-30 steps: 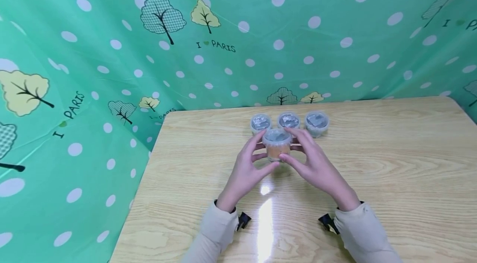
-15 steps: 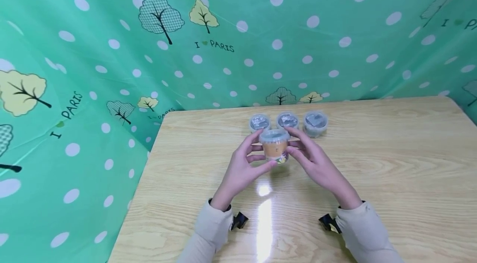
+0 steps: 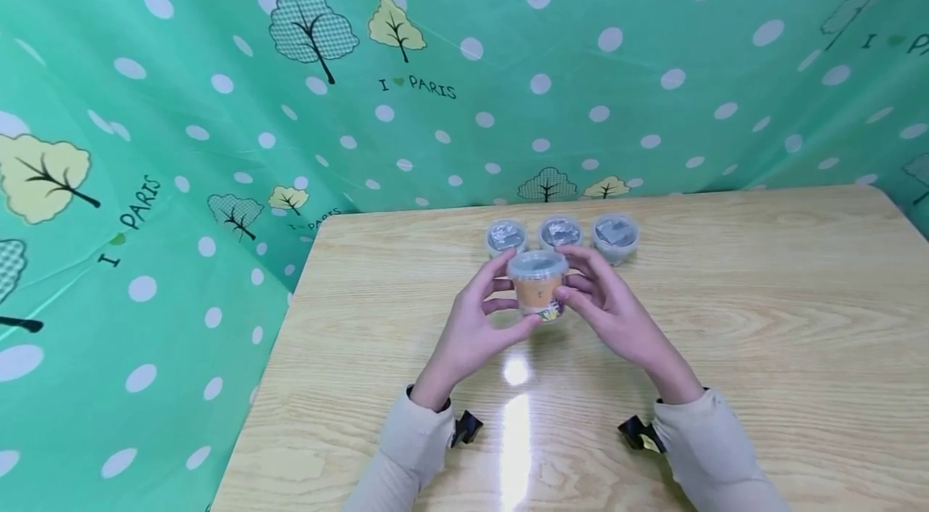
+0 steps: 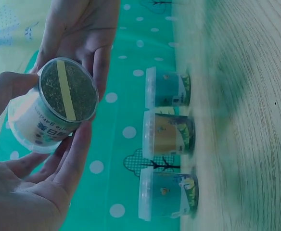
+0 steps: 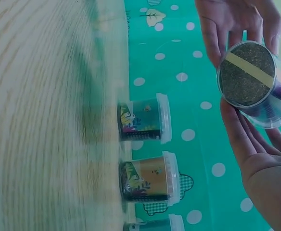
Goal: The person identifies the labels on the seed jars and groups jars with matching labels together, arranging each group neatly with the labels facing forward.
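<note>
Both hands hold one small lidded plastic tub (image 3: 537,290) above the table, in front of a row of similar tubs. Its lid is pale and clear, and an orange label with a flower print faces me. In the wrist views the base of the tub (image 4: 68,91) shows dark, grainy, soil-like contents and a pale yellow strip stuck across it. My left hand (image 3: 472,333) grips it from the left, thumb low near the base. From the right, my right hand (image 3: 615,318) grips it with thumb on the front and fingers reaching behind.
Three lidded tubs stand side by side near the table's back edge: a left tub (image 3: 506,236), a middle tub (image 3: 560,231) and a right tub (image 3: 615,238). The wooden table (image 3: 762,318) meets a green dotted cloth (image 3: 464,149) behind and at left.
Over the last second the tub has tilted and turned, bringing its orange label and flower print into sight. The right thumb has moved up the side. Since half a second ago, it has barely shifted.
</note>
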Demonstrator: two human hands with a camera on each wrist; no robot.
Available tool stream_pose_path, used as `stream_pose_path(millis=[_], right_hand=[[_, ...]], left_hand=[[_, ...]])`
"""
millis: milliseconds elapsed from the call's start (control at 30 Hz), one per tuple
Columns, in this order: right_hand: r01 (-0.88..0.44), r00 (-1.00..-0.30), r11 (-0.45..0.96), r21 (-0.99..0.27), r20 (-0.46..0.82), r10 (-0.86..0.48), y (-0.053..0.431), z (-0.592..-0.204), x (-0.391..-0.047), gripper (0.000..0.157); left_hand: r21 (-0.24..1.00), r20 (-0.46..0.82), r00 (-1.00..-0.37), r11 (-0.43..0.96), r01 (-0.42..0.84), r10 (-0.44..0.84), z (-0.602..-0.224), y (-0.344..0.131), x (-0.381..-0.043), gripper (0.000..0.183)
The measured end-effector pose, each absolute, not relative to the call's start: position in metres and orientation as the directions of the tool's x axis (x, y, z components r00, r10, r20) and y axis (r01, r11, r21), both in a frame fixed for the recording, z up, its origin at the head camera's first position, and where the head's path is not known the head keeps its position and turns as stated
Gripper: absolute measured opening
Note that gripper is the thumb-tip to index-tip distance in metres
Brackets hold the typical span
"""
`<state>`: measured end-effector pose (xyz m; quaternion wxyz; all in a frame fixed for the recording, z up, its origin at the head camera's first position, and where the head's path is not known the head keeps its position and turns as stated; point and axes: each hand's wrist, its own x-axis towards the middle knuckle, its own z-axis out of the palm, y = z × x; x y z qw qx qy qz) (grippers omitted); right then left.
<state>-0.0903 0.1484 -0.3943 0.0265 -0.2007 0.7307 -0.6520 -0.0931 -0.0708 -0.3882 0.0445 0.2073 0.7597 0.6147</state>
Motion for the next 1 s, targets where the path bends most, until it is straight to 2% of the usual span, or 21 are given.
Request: stream_pose_path(millis=[200, 400, 767, 1000], right_hand=[[-0.256, -0.928, 0.043, -0.966, 0.233, -0.29, 0.146, -0.3912, -0.0897, 0.051], [-0.247, -0.943, 0.07, -0.966, 0.223, -0.247, 0.1436, -0.3916, -0.089, 0.052], [-0.183, -0.93, 0.04, -0.982, 0.159, -0.332, 0.1476, -0.3931, -0.0904, 0.059], [-0.209, -0.926, -0.008, -0.978, 0.201, -0.318, 0.1455, -0.3917, -0.09, 0.055]], left_hand=[[0.942, 0.205, -0.916, 0.185, 0.28, 0.345, -0.3879, -0.0668, -0.0906, 0.09], [0.944, 0.2, -0.924, 0.189, 0.271, 0.325, -0.3875, -0.0652, -0.089, 0.084], [0.958, 0.191, -0.914, 0.137, 0.253, 0.357, -0.387, -0.0705, -0.0913, 0.083], [0.951, 0.222, -0.895, 0.118, 0.287, 0.386, -0.3878, -0.0707, -0.0922, 0.085]])
